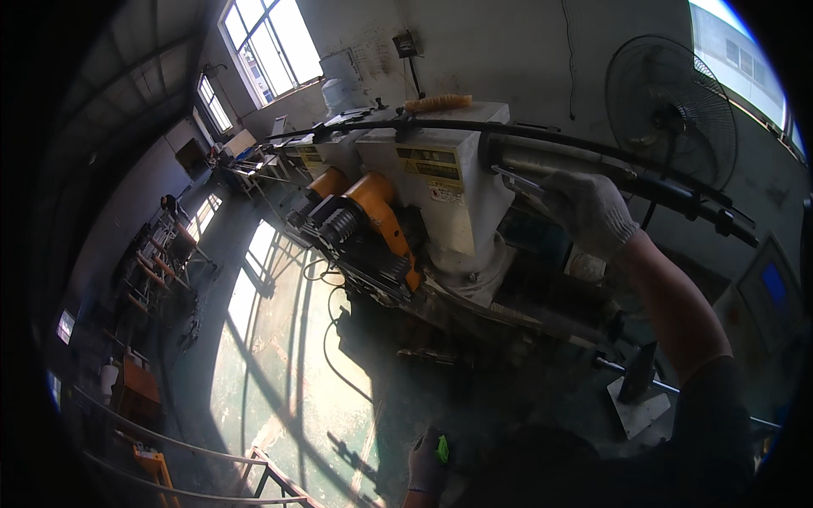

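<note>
My right hand (590,212), in a pale work glove, reaches up to the machine and is closed on a slim shiny metal tool (518,181). The tool's narrow end points left, next to the white machine head (436,182) and just below a thick metal cylinder rod (559,159). Glare and the fingers hide its exact kind. Low in the picture hangs my left hand (424,467), also gloved and in shadow. A small bright green object (442,449) shows at its fingers, which look curled round it; its kind is too small to tell.
Two orange motor housings (369,196) jut from the machine's near side. A long dark bar (610,157) crosses its top. At right stands a big fan (671,114). A metal frame (254,461) is at lower left, and a cable (334,347) lies on the sunlit floor.
</note>
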`<action>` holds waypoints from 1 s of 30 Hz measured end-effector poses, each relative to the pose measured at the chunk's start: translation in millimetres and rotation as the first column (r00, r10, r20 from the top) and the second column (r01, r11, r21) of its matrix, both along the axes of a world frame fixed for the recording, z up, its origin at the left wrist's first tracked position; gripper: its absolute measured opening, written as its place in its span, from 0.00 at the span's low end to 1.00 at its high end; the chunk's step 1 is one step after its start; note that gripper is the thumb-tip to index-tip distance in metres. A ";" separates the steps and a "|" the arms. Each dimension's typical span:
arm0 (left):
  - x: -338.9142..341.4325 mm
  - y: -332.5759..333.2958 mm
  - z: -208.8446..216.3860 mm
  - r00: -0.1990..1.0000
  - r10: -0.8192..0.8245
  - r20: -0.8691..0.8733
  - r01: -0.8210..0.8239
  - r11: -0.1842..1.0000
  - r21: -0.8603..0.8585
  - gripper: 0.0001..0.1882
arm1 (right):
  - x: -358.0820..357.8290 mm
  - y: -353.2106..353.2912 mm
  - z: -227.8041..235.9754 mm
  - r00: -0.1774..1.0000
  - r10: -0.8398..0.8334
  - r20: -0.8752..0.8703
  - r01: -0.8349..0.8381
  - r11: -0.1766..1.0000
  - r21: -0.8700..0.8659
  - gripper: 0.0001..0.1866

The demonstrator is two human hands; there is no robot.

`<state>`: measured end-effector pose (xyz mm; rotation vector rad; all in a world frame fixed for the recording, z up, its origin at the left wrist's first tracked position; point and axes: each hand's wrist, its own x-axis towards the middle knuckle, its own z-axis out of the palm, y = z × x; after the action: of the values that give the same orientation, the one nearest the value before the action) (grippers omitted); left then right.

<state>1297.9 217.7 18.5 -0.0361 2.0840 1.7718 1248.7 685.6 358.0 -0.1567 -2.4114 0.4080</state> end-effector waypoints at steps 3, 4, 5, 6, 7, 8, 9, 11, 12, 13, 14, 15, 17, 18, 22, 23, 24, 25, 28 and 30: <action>-1.5 -8.9 -13.4 0.795 0.270 0.544 -0.444 0.869 0.218 0.24 | -97.7 27.1 41.3 0.991 -0.130 0.040 0.129 0.991 0.029 0.11; -3.3 -14.5 -16.4 0.791 0.253 0.557 -0.456 0.851 0.260 0.23 | -131.3 35.9 51.9 0.976 -0.208 0.069 0.206 0.978 0.037 0.11; -3.9 -22.8 -17.4 0.788 0.237 0.568 -0.468 0.830 0.303 0.22 | -161.5 44.7 59.3 0.970 -0.233 0.067 0.231 0.972 0.040 0.12; -7.9 -28.8 -18.1 0.786 0.221 0.578 -0.481 0.806 0.345 0.21 | -190.5 54.1 65.9 0.967 -0.250 0.051 0.248 0.968 0.043 0.12; -13.2 -34.9 -17.2 0.785 0.242 0.570 -0.496 0.797 0.345 0.21 | -219.1 63.0 71.5 0.956 -0.276 0.101 0.269 0.960 0.073 0.13; -16.1 -42.9 -14.0 0.784 0.263 0.563 -0.511 0.788 0.344 0.22 | -246.3 71.6 75.1 0.945 -0.296 0.139 0.283 0.954 0.102 0.14; -20.2 -48.8 -10.2 0.782 0.284 0.555 -0.527 0.777 0.344 0.22 | -270.2 81.2 77.6 0.924 -0.330 0.191 0.309 0.942 0.131 0.15; -28.3 -56.1 -0.6 0.773 0.330 0.542 -0.561 0.755 0.340 0.22 | -311.6 99.3 77.8 0.913 -0.298 0.278 0.279 0.954 0.106 0.19; -35.1 -55.2 3.4 0.767 0.354 0.535 -0.578 0.743 0.338 0.22 | -330.2 107.1 77.0 0.905 -0.278 0.322 0.260 0.961 0.099 0.22; -42.3 -51.7 6.4 0.760 0.396 0.516 -0.607 0.717 0.342 0.23 | -347.1 113.6 74.7 0.898 -0.292 0.330 0.289 0.955 0.057 0.22; -47.2 -46.7 8.7 0.748 0.438 0.499 -0.635 0.691 0.345 0.23 | -362.1 117.5 69.7 0.894 -0.297 0.336 0.307 0.951 0.023 0.22; -52.5 -41.4 10.3 0.733 0.478 0.485 -0.663 0.663 0.348 0.24 | -375.3 120.5 64.5 0.895 -0.305 0.326 0.323 0.946 -0.001 0.22; -63.0 -33.0 12.7 0.719 0.500 0.483 -0.682 0.643 0.348 0.25 | -396.7 122.5 58.1 0.880 -0.304 0.365 0.314 0.949 0.033 0.22; -67.4 -30.3 13.9 0.710 0.509 0.486 -0.692 0.633 0.348 0.26 | -403.4 123.3 59.3 0.858 -0.314 0.406 0.321 0.946 0.054 0.22; -94.9 -26.9 25.7 0.731 0.409 0.546 -0.651 0.658 0.379 0.28 | -391.2 95.2 67.5 0.892 -0.349 0.285 0.321 0.936 0.143 0.19; -105.1 -23.9 30.3 0.743 0.398 0.539 -0.636 0.671 0.381 0.29 | -380.5 77.0 68.5 0.921 -0.341 0.187 0.318 0.937 0.143 0.18; -117.0 -17.8 35.1 0.756 0.383 0.532 -0.619 0.682 0.389 0.29 | -357.8 49.2 51.6 0.976 -0.162 -0.144 0.180 0.975 0.127 0.15; -131.2 -10.3 41.0 0.775 0.320 0.545 -0.590 0.675 0.442 0.29 | -336.2 13.1 32.6 0.953 0.065 -0.295 -0.032 0.993 0.115 0.15; -180.0 4.5 69.9 0.806 0.140 0.576 -0.519 0.635 0.572 0.29 | -261.5 -102.8 -42.8 0.718 0.693 0.063 -0.696 0.717 0.038 0.26; -203.7 9.3 91.2 0.819 0.022 0.573 -0.474 0.590 0.654 0.29 | -229.0 -180.0 -91.7 0.431 0.790 0.436 -0.863 0.502 -0.055 0.45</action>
<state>1094.3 227.0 109.7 -0.5363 0.8267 2.3749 1019.7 505.6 266.3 1.2449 -2.7668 0.6319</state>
